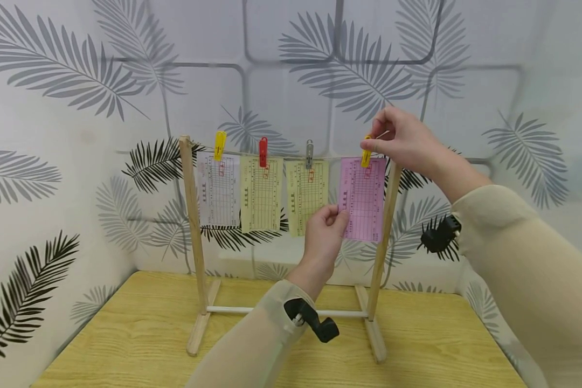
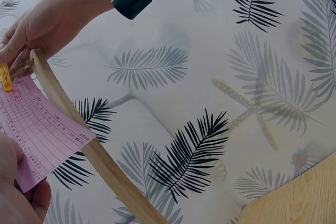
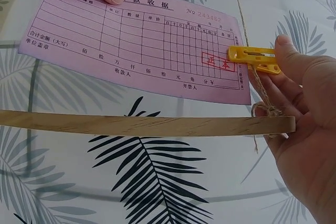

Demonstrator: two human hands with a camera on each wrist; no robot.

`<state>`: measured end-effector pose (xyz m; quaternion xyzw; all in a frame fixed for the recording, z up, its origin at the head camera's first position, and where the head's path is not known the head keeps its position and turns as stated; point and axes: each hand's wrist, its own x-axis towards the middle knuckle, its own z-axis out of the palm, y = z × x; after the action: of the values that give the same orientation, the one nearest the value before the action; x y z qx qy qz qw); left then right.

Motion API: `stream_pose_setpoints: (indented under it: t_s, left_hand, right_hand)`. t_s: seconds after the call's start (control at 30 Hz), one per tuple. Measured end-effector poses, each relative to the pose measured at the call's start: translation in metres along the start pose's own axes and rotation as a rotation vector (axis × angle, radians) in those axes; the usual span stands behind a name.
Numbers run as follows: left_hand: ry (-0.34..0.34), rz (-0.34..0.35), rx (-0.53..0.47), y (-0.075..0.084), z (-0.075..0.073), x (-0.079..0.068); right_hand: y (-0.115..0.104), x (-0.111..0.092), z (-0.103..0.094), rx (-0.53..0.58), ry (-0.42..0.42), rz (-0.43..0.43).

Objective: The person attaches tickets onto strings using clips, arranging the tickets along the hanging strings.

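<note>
A pink receipt slip point(image 1: 361, 207) hangs from the string at the right end of the wooden stand, its top edge under a yellow clothespin point(image 3: 253, 57). My right hand point(image 1: 409, 140) pinches the handle end of that clothespin between thumb and fingers, beside the knot on the post. Lower down, my left hand point(image 1: 324, 237) pinches the slip's left edge, with the thumb on its printed face in the right wrist view. To the left along the string hang a yellow-green slip point(image 1: 315, 202) under a grey clothespin point(image 1: 309, 153), another yellow-green slip point(image 1: 257, 207) under a red clothespin point(image 1: 263, 152), and a white slip point(image 1: 218, 199) under another yellow clothespin point(image 1: 220, 145).
The stand's left post point(image 1: 194, 226) and right post point(image 1: 382, 248) rise from wooden feet on the wood-grain table point(image 1: 126, 328). A white crossbar point(image 1: 230, 309) joins them low down. Close behind is a leaf-patterned wall point(image 1: 281, 97).
</note>
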<state>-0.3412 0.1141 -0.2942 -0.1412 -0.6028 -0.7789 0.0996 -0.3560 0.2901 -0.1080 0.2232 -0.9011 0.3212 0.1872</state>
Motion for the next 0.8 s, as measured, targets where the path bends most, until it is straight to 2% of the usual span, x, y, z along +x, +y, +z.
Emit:
stream_pose_setpoints:
  t_s: [0.53, 0.8]
  left_hand:
    - [-0.015, -0.023, -0.010, -0.0006, -0.0036, 0.0003]
    - [-0.028, -0.023, -0.038, -0.0028, -0.0070, 0.0019]
  right_hand:
    - [0.0009, -0.0013, -0.0014, -0.011, -0.055, 0.018]
    - [0.0068, -0.0083, -0.0015, -0.051, -0.033, 0.008]
